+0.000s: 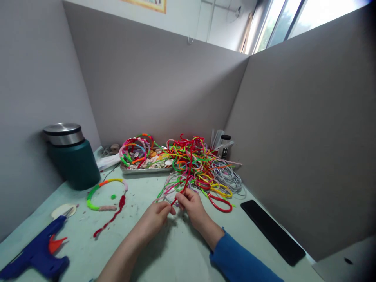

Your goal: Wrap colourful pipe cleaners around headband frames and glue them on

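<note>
A red pipe cleaner (187, 180) is pinched between both of my hands over the table, its long end rising toward the colourful heap behind. My left hand (158, 217) grips its lower end with thumb and fingers. Just to the right, my right hand (192, 207) holds it a little higher up. On the table to the left lies a hoop (93, 200) wrapped in green, yellow, orange and pink, with a red fuzzy strand (113, 217) trailing from its right side. Behind my hands is a tangled pile of pipe cleaners (195, 156) in many colours.
A blue glue gun (41, 250) lies front left, near a teal flask (73, 162). A metal tray (149, 170) with buttons and wrapped hoops stands at the back. Red-handled scissors (221, 204), grey cord coils (227, 178) and a black phone-like slab (273, 233) are to the right. Partitions (158, 86) enclose the table.
</note>
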Demonstrator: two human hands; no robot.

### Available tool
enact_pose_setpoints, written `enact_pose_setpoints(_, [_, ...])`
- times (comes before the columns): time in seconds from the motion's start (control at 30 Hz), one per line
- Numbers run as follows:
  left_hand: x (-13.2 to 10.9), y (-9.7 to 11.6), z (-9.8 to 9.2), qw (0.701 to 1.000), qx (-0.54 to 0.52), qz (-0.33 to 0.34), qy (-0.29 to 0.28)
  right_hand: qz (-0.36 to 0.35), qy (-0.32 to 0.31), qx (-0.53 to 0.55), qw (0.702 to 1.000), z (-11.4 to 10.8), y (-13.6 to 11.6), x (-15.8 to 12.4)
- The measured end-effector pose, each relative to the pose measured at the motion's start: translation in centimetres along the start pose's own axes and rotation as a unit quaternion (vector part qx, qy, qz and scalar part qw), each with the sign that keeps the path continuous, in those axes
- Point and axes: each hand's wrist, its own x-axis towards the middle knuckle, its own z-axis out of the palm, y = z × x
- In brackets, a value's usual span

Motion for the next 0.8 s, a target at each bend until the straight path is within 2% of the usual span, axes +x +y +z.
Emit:
enact_pose_setpoints(0.07, [0.4,-0.3,0.2,0.996,0.056,0.02,0.065,-0.003,0.008,-0.001,1.0,0.1,0.1,0.0])
enact_pose_setpoints(0.13, [0.7,-0.5,0.2,0.994,0.055,0.029,0.09,-0.005,0.018,0.004,1.0,0.0,0.0,0.1])
enact_pose_setpoints(0.27, [0.6,-0.7,0.1,0.992,0.067,0.069,0.077,-0.01,0.044,0.005,0.999,-0.4,-0.1,0.5])
enact_pose_setpoints(0.43, [-0.4,-0.2,0.4,0.958,0.25,0.123,0.07,-0.001,0.06,-0.001,0.998,-0.7,0.2,0.7])
enact_pose_setpoints(0.5, [-0.5,-0.1,0.5,0.952,0.272,0.134,0.052,0.005,0.063,-0.002,0.998,-0.7,0.5,0.7])
enact_pose_setpoints(0.57, [-0.5,-0.1,0.5,0.957,0.249,0.14,0.047,0.001,0.067,-0.006,0.998,-0.9,0.7,0.8])
enact_pose_setpoints(0.7, [-0.1,-0.3,0.0,0.974,0.182,0.103,0.084,-0.012,0.081,-0.005,0.997,-1.1,0.5,1.0])
enact_pose_setpoints(0.8, [0.3,-0.6,-0.3,0.993,0.078,0.062,0.066,0.006,0.055,0.015,0.998,-0.9,0.0,0.9])
